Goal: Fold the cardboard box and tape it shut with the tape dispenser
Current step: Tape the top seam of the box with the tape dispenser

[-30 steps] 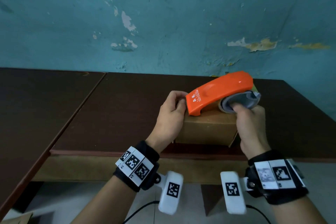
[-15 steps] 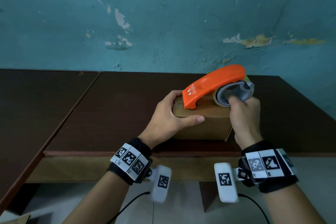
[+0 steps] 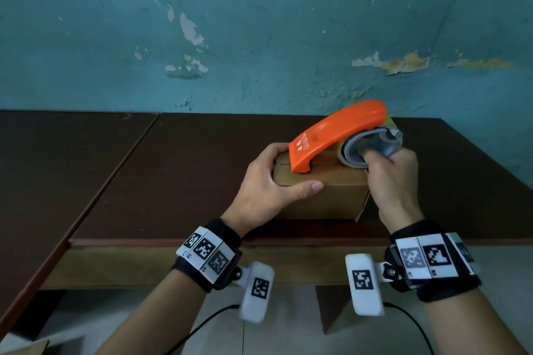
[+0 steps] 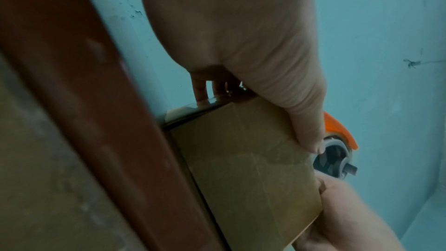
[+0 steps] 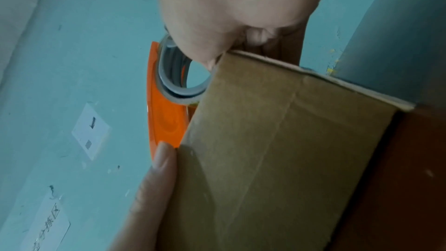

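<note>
While the brown table (image 3: 202, 170) carries the weight, I treat it as my anvil: the cardboard box (image 3: 331, 196) sits near its front edge, at about five o'clock from the table's middle, top flaps down and meeting in a seam. My left hand (image 3: 268, 190) clamps the box's nine o'clock end, thumb along the front face, fingers over the far side. My right hand (image 3: 395, 179) grips the orange tape dispenser (image 3: 337, 135), fingers hooked through the grey roll core, nose pressed on the seam near nine o'clock. To do this well, I judge I should keep the nose flat, draw steadily toward three o'clock, and hold the box from sliding.
</note>
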The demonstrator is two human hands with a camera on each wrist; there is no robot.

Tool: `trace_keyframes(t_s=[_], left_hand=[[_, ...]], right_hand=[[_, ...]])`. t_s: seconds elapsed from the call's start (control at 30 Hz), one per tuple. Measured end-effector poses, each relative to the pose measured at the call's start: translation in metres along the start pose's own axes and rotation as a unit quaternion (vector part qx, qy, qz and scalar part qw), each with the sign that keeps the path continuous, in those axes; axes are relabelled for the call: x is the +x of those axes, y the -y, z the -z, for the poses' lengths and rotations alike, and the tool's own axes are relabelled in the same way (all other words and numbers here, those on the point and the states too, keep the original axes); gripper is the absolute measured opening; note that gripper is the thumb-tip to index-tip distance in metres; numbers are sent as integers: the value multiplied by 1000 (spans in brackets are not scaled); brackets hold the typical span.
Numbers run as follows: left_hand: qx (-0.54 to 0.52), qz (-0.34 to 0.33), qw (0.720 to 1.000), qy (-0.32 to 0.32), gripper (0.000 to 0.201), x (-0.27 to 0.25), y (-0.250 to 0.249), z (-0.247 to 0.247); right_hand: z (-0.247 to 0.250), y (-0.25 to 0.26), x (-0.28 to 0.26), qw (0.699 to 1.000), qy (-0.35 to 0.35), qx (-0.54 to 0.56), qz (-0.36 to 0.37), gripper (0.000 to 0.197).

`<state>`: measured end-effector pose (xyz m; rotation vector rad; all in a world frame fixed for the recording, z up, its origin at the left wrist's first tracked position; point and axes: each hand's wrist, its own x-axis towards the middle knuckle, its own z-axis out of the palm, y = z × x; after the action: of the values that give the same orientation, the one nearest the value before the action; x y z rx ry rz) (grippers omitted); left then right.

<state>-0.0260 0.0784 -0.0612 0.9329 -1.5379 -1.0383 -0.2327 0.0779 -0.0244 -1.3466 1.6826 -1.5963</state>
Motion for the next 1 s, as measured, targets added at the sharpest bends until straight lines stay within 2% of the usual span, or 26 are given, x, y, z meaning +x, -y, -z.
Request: trace_keyframes(t_s=[0.17, 0.3, 0.6, 0.8, 1.0], left_hand=[[3, 2, 1000, 7, 77, 1, 0, 2], [13, 0, 1000, 4, 79, 2, 0, 1], [30, -3, 1000, 1, 75, 2, 3, 2], [17, 0, 1000, 7, 76, 1, 3, 0], [35, -21, 999, 12, 82, 0, 1, 1]], right_hand=[[13, 2, 6, 999, 18, -26, 25, 13], [22, 1, 8, 999, 22, 4, 29, 25], [33, 4, 15, 996, -8, 86, -4, 31], [33, 6, 16, 996, -37, 12, 85, 32], [33, 14, 18, 990, -36, -52, 125, 30]])
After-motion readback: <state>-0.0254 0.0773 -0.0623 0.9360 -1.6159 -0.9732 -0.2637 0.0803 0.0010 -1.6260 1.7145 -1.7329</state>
